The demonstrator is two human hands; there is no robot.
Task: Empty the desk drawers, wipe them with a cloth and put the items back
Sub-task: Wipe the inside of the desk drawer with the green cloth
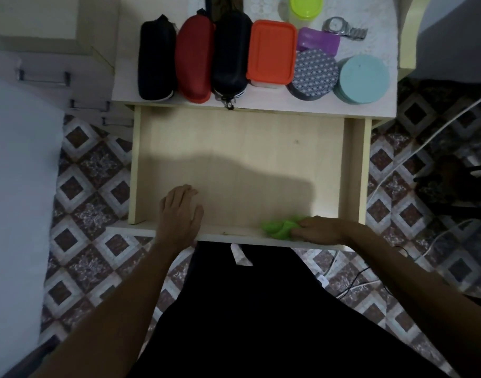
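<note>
We note a patterned tile floor (97, 170) in dim light, white cables (414, 156) right of it, and a white cabinet (51, 64) upper left.

A: What is lying around the furniture?
B: A brown-and-white diamond-patterned tiled floor (92, 170) is showing on both sides. White cables (414, 156) are running across it at right.
A: And at left?
B: A pale drawer unit with metal handles (44, 77) is standing there.
</note>
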